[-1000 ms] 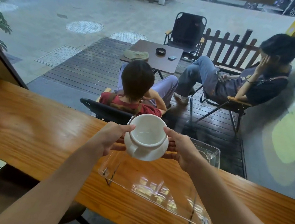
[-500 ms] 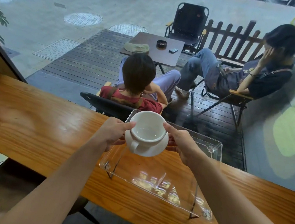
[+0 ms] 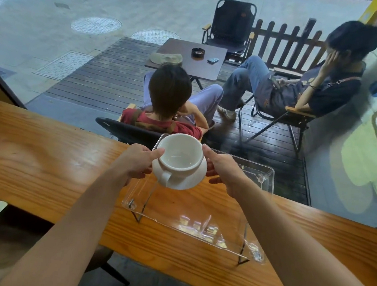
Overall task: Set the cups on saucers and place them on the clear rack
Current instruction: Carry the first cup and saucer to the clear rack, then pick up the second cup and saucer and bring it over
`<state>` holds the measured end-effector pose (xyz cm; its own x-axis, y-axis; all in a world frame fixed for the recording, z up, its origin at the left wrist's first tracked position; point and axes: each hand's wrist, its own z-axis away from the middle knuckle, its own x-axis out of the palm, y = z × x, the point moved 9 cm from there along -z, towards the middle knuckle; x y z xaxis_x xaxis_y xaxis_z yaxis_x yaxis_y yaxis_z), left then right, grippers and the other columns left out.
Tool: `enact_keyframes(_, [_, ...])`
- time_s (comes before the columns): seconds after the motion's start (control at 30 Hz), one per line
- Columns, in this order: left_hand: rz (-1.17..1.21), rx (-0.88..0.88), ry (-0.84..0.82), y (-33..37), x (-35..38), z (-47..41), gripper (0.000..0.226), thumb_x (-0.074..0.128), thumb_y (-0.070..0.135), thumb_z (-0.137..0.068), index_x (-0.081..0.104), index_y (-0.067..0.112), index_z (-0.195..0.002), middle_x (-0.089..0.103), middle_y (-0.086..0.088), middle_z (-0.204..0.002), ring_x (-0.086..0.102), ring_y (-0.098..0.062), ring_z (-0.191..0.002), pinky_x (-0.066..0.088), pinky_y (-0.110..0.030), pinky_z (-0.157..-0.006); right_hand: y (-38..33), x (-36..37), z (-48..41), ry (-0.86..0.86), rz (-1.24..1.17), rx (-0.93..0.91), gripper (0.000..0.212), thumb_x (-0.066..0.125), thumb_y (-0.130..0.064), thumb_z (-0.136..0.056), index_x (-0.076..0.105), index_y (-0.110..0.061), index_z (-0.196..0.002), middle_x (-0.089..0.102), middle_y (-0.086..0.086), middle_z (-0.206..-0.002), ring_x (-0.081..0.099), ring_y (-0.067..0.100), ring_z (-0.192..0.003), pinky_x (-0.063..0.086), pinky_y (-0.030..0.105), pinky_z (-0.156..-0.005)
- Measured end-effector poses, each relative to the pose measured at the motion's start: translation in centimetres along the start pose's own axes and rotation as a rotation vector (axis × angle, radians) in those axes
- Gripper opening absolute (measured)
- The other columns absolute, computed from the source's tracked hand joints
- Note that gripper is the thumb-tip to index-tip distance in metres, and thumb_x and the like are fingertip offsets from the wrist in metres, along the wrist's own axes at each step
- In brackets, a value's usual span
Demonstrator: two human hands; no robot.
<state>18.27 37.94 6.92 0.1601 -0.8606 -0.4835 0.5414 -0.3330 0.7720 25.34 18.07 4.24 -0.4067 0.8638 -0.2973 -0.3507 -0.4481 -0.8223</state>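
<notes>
Wooden counter (image 3: 29, 148), two seated people outside, dark patio table (image 3: 187, 60) with ashtray (image 3: 198, 52), empty folding chair (image 3: 231, 27)

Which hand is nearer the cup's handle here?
Left. The cup handle points toward the person, on the left; the left hand grips the saucer beside it, the right hand holds the opposite edge.

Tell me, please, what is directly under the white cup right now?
The white cup sits on a white saucer, held by the left hand and right hand above the clear rack. The saucer's centre is hidden by the cup.
</notes>
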Motion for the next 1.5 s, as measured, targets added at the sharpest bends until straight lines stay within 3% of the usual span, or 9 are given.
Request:
enact_keyframes(0.1, [-0.182, 0.055, 0.133, 1.3, -1.6, 0.9, 0.025, 0.053, 0.038, -0.089, 0.057, 0.013, -0.091, 0.063, -0.006, -0.09, 0.057, -0.017, -0.078, 0.051, -0.035, -0.074, -0.2, -2.2, 1.0, 0.057, 0.094, -0.103, 0.037, 0.049, -0.047, -0.091, 0.061, -0.012, -0.092, 0.064, 0.011, -0.104, 0.06, 0.019, -0.083, 0.05, 0.029, -0.066])
enact_keyframes(0.2, [-0.374, 0.192, 0.369, 4.1, -3.1, 3.3, 0.038, 0.052, 0.034, -0.09, 0.054, 0.008, -0.117, 0.064, -0.016, -0.111, 0.057, -0.023, -0.093, 0.045, -0.039, -0.079, 0.4, -4.7, 2.7, 0.092, 0.193, -0.179, 0.038, 0.054, -0.039, -0.091, 0.06, -0.01, -0.114, 0.064, 0.009, -0.113, 0.061, 0.019, -0.091, 0.052, 0.031, -0.075])
enact_keyframes(0.3, [-0.404, 0.373, 0.417, 7.4, -1.2, 5.9, 0.041, 0.053, 0.035, -0.09, 0.052, 0.01, -0.122, 0.064, -0.017, -0.118, 0.06, -0.033, -0.105, 0.048, -0.043, -0.083, 1.4, -8.3, 4.9, 0.181, 0.251, -0.242, 0.05, 0.057, -0.036, -0.09, 0.051, -0.008, -0.131, 0.061, 0.008, -0.121, 0.056, 0.017, -0.101, 0.047, 0.021, -0.074])
enact_keyframes(0.57, [-0.519, 0.654, 0.185, 13.9, 14.4, 10.4, 0.04, 0.052, 0.04, -0.087, 0.055, 0.014, -0.117, 0.067, -0.012, -0.111, 0.061, -0.032, -0.101, 0.048, -0.041, -0.079, 10.2, -20.6, 11.1, 0.361, 0.167, -0.11, 0.052, 0.059, -0.036, -0.089, 0.05, -0.01, -0.133, 0.059, 0.003, -0.11, 0.057, 0.017, -0.098, 0.048, 0.028, -0.075])
enact_keyframes(0.73, [-0.577, 0.71, 0.004, 16.0, 26.5, 12.6, 0.043, 0.05, 0.042, -0.088, 0.052, 0.015, -0.121, 0.065, -0.009, -0.116, 0.06, -0.027, -0.106, 0.048, -0.039, -0.082, 17.6, -29.2, 14.2, 0.469, 0.109, 0.006, 0.049, 0.059, -0.036, -0.089, 0.051, -0.01, -0.13, 0.06, 0.008, -0.119, 0.057, 0.017, -0.099, 0.048, 0.025, -0.073])
enact_keyframes(0.97, [-0.631, 0.703, -0.19, 18.6, 42.6, 15.5, 0.047, 0.049, 0.046, -0.088, 0.05, 0.017, -0.125, 0.064, -0.005, -0.12, 0.061, -0.023, -0.107, 0.055, -0.039, -0.082, 25.4, -42.5, 19.3, 0.643, 0.043, 0.144, 0.047, 0.058, -0.036, -0.089, 0.053, -0.012, -0.128, 0.06, 0.009, -0.125, 0.059, 0.025, -0.11, 0.051, 0.041, -0.093])
enact_keyframes(1.13, [-0.637, 0.688, -0.267, 20.4, 51.3, 16.7, 0.049, 0.051, 0.047, -0.087, 0.051, 0.017, -0.125, 0.064, -0.005, -0.121, 0.062, -0.022, -0.105, 0.054, -0.035, -0.078, 30.4, -49.9, 22.2, 0.744, -0.002, 0.23, 0.045, 0.059, -0.035, -0.089, 0.055, -0.009, -0.125, 0.06, 0.011, -0.124, 0.059, 0.024, -0.107, 0.05, 0.038, -0.086])
enact_keyframes(1.23, [-0.649, 0.642, -0.332, 20.5, 55.7, 16.7, 0.05, 0.053, 0.048, -0.086, 0.051, 0.018, -0.125, 0.064, -0.006, -0.122, 0.062, -0.022, -0.104, 0.056, -0.036, -0.079, 33.6, -52.3, 23.0, 0.77, -0.036, 0.301, 0.046, 0.058, -0.034, -0.089, 0.053, -0.009, -0.127, 0.059, 0.013, -0.126, 0.059, 0.029, -0.11, 0.05, 0.047, -0.094])
enact_keyframes(1.5, [-0.568, 0.429, -0.456, 17.7, 63.0, 14.5, 0.07, 0.056, 0.055, -0.081, 0.038, 0.015, -0.135, 0.049, -0.01, -0.14, 0.053, -0.027, -0.121, 0.05, -0.04, -0.088, 40.0, -52.7, 20.8, 0.712, -0.206, 0.429, 0.052, 0.056, -0.04, -0.089, 0.05, -0.008, -0.13, 0.056, 0.013, -0.13, 0.056, 0.028, -0.114, 0.049, 0.046, -0.095])
